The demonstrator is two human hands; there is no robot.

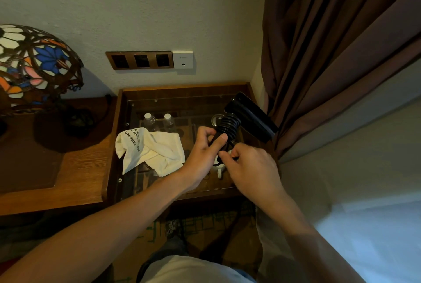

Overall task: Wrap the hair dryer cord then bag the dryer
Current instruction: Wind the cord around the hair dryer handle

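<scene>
Head view, centre right of frame: I log one black hair dryer, held above the glass-topped worktop, its cord coiled round the handle. My left hand grips the lower handle, fingers curled round it. My right hand pinches the loose cord end just below. One cream cloth bag, crumpled, lies on the glass left of centre. One stained-glass lamp, left edge; brown curtain, upper right.
</scene>
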